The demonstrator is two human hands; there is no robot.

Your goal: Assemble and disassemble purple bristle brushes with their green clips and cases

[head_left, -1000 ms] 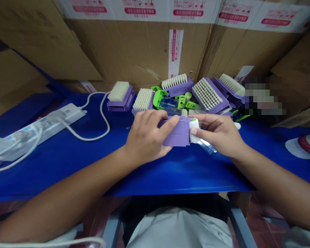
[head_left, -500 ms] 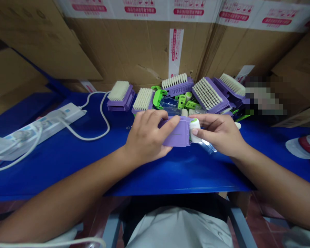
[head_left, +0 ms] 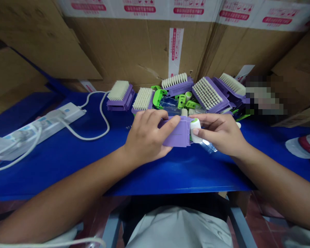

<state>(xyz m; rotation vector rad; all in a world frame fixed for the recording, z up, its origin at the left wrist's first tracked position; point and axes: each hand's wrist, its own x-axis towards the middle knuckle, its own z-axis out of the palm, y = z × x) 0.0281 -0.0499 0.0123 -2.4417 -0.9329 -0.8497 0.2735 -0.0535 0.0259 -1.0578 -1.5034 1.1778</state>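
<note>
My left hand [head_left: 150, 136] is wrapped round a flat purple plastic housing [head_left: 177, 133], its smooth side towards me. At the housing's right end sits a white ribbed knob [head_left: 195, 131] with a green top. My right hand [head_left: 219, 132] pinches this knob between thumb and fingers. Under the right hand lies a clear plastic piece [head_left: 208, 146]. Just beyond my hands is a heap of purple brush heads with pale bristles, among them one brush head [head_left: 208, 95], along with green clips [head_left: 159, 98] and clear plastic parts [head_left: 170, 105].
A white power strip [head_left: 43, 129] with cables lies on the blue table [head_left: 155, 175] at the left. Tall cardboard boxes [head_left: 134, 51] wall off the back. A red and white container [head_left: 306, 144] lies at the right edge. Small springs [head_left: 128, 127] rest left of my left hand.
Almost nothing differs. The knob and the right end of the purple housing have shifted very slightly to the right, with both hands keeping their hold.
</note>
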